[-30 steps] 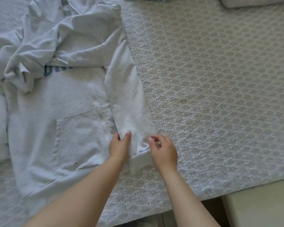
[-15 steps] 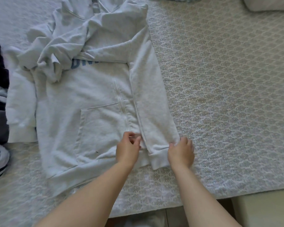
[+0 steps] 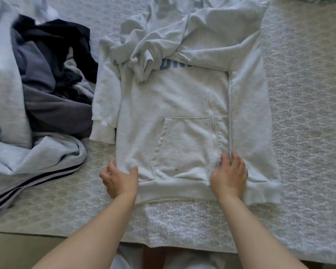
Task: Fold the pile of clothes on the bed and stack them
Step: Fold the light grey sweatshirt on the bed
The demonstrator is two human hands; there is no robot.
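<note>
My left hand (image 3: 120, 178) pinches the grey hoodie (image 3: 182, 105) at its lower left corner; my right hand (image 3: 229, 175) rests flat, fingers relaxed, where the folded sleeve (image 3: 250, 123) meets the hem. Unfolded clothes pile (image 3: 43, 90) sits off left.

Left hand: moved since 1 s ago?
Yes. The left hand has gone left across the hoodie, from the folded right sleeve beside the pocket to the hem's left corner, which it now grips.
</note>
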